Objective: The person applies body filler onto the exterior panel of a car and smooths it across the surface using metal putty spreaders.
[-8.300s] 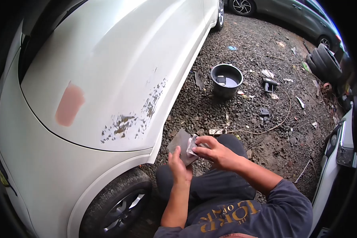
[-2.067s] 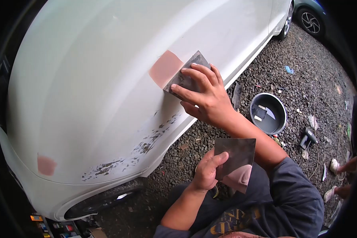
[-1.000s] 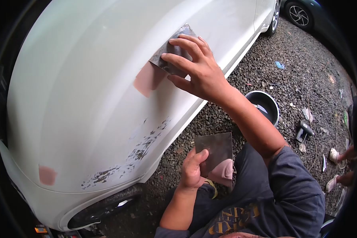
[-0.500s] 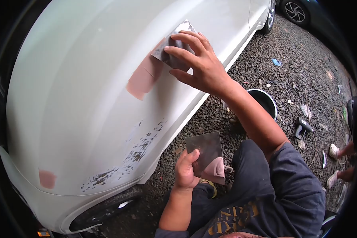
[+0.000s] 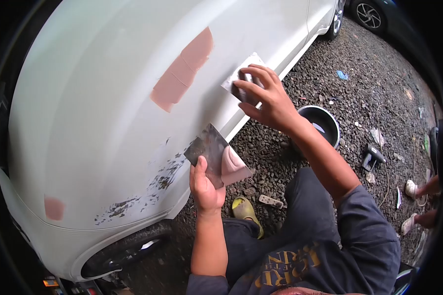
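My right hand (image 5: 266,98) grips a thin metal spreader (image 5: 243,78) between thumb and fingers, away from the pink patch, near the lower edge of the white car panel (image 5: 108,123). A square metal plate (image 5: 206,152) is held in my left hand (image 5: 205,189), thumb on top, with a mound of pink paste (image 5: 234,166) at its right corner. Above the plate, a long pink patch (image 5: 182,71) with thin ridges across it lies on the panel. A smaller pink patch (image 5: 54,208) shows at the lower left, and dark chipped marks (image 5: 165,177) run along the panel's lower part.
On the gravel (image 5: 349,93) stand a black bucket (image 5: 322,123) with water and a dark heat-gun-like tool (image 5: 373,156). A power strip (image 5: 271,201) lies by my knee. Another person's feet in pale shoes (image 5: 409,223) are at the right. A dark car (image 5: 384,17) stands behind.
The pink patch has grown longer towards the upper right. My right hand has left it with the spreader, moving down and right. My left hand has brought the plate up and left, nearer the panel.
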A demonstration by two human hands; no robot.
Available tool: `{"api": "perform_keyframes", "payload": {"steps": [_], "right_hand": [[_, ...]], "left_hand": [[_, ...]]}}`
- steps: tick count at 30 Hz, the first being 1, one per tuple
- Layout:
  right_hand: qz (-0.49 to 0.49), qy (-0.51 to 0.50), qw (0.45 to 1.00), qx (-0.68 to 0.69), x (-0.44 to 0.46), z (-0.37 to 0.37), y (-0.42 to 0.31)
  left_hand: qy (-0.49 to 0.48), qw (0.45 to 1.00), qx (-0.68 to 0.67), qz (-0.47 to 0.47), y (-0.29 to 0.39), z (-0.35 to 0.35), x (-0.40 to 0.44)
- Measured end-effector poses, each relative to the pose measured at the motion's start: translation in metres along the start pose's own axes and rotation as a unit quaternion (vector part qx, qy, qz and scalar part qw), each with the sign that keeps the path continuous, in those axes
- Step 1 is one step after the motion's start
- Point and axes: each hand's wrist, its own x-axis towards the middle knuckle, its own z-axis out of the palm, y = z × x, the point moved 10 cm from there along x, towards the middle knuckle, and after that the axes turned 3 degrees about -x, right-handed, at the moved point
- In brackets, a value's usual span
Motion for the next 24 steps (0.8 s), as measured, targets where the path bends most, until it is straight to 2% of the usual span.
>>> {"api": "perform_keyframes", "payload": {"steps": [1,3,7,11,17,18,21,24], "right_hand": [[0.018,-0.002,1.000,0.018,-0.009,-0.017,-0.009],[0.045,-0.016,0.996,0.077,-0.029,-0.042,-0.033],[0.026,-0.100,0.992,0.072,-0.059,-0.054,-0.081],[0.019,-0.111,0.990,0.087,-0.065,-0.051,-0.095],[-0.004,-0.122,0.988,0.093,-0.071,-0.032,-0.109],[-0.010,-0.149,0.984,0.098,-0.074,-0.028,-0.114],[-0.009,-0.192,0.976,0.103,-0.089,-0.009,-0.104],[0.037,-0.118,0.988,0.090,-0.060,-0.016,-0.058]], "left_hand": [[0.034,0.997,0.027,0.070,0.012,0.005,0.005],[0.059,0.988,0.064,0.125,0.018,0.002,0.010],[0.107,0.972,0.118,0.172,0.022,-0.001,0.002],[0.093,0.954,0.174,0.224,0.022,0.005,-0.007],[0.002,0.933,0.253,0.257,0.014,0.032,-0.018],[-0.009,0.920,0.290,0.263,0.017,0.033,-0.017],[0.054,0.910,0.268,0.312,0.039,0.025,-0.024],[0.104,0.925,0.201,0.306,0.049,0.010,-0.024]]}}
